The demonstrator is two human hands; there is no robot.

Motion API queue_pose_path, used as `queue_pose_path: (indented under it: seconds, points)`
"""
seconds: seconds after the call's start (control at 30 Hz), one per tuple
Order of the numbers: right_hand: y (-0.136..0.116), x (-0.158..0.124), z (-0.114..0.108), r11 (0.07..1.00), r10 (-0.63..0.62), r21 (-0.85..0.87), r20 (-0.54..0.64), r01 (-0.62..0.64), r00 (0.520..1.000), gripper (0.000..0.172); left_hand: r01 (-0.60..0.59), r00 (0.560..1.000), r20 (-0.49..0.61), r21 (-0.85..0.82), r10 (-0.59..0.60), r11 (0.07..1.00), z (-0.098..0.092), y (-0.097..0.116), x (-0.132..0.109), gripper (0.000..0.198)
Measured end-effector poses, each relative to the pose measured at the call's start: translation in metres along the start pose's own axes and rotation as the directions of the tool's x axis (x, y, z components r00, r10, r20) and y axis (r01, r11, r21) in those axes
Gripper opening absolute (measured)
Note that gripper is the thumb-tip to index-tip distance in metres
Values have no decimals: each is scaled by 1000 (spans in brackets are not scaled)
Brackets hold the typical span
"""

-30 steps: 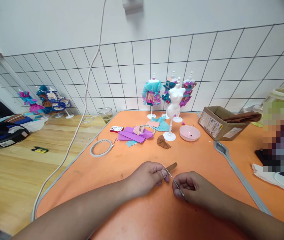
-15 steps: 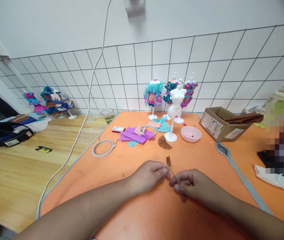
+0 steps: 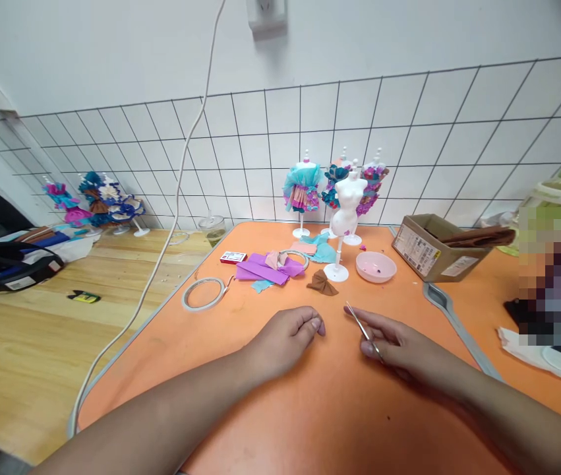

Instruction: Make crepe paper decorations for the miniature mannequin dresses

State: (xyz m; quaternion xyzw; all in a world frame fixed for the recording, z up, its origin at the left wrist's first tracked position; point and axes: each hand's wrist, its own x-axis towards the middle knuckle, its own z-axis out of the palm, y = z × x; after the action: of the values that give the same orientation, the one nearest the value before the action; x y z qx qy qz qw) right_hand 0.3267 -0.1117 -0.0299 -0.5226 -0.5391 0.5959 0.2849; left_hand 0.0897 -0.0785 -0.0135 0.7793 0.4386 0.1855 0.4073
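Observation:
My left hand (image 3: 293, 340) rests over the orange table with its fingers curled in and the thumb against them. Nothing shows between those fingers. To its right, my right hand (image 3: 393, 343) is closed on slim silver tweezers (image 3: 360, 326), with the index finger stretched alongside and the tips pointing up and away from me. Their tips hold nothing visible. Just beyond both hands lies folded brown crepe paper (image 3: 324, 283), apart from the tweezers. Behind it a bare white mini dress form (image 3: 351, 198) stands upright, next to a pink bowl (image 3: 376, 267) with small bits inside.
Purple crepe paper (image 3: 265, 269), a tape roll (image 3: 204, 294) and a red-white box (image 3: 233, 257) lie left. Dressed mini forms (image 3: 302, 188) stand behind. A cardboard box (image 3: 438, 254) sits right. A white cable (image 3: 177, 211) hangs in front at left.
The brown piece that was at the tweezers' tips is no longer there; the brown paper ahead looks wider. My right hand has moved right, away from my left hand, which has shifted slightly left.

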Motion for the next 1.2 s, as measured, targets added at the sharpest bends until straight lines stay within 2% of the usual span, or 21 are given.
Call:
queue_pose_path:
  seconds: [0.1, 0.17, 0.23, 0.27, 0.33, 0.4, 0.5, 0.67, 0.8, 1.0, 1.1, 1.2]
  points:
    - [6, 4, 2, 996, -49, -71, -66, 44, 997, 63, -224, 974, 65, 174, 215, 959, 2, 3, -3, 24]
    - [9, 8, 3, 989, -66, -139, -87, 53, 994, 46, -308, 950, 118, 227, 288, 924, 3, 3, -3, 23]
    - [11, 10, 4, 977, -115, -191, -114, 92, 987, 29, -232, 969, 141, 211, 205, 950, 4, 1, -2, 27]
    - [11, 11, 5, 973, -152, -193, -139, 124, 979, 27, -172, 979, 139, 186, 148, 967, 3, 1, -2, 29]
    - [10, 11, 6, 972, -211, -142, -194, 186, 958, 28, -89, 990, 121, 134, 73, 987, 2, 1, -2, 33]
    - [9, 9, 9, 973, -230, -65, -230, 221, 946, 30, -59, 994, 100, 97, 49, 993, 2, 3, -4, 39]
    - [7, 6, 18, 973, -232, -34, -201, 230, 952, 27, -24, 993, 118, 94, 12, 995, 7, 7, -7, 55]
    - [8, 4, 31, 966, -258, -60, -128, 253, 958, 23, -56, 985, 168, 138, 32, 989, 19, 5, -10, 65]
    - [6, 5, 35, 967, -241, 51, -127, 249, 962, 30, -101, 986, 146, 116, 83, 988, 23, 2, -9, 63]
    - [5, 5, 33, 964, -219, 145, -28, 221, 975, 29, -162, 977, 176, 225, 123, 961, 21, 1, -8, 65]
    - [6, 6, 30, 963, -224, 146, -39, 227, 974, 26, -193, 969, 195, 220, 151, 956, 20, 3, -11, 65]
    - [7, 7, 27, 965, -231, 99, -110, 242, 967, 27, -152, 981, 150, 207, 122, 967, 19, 5, -12, 60]
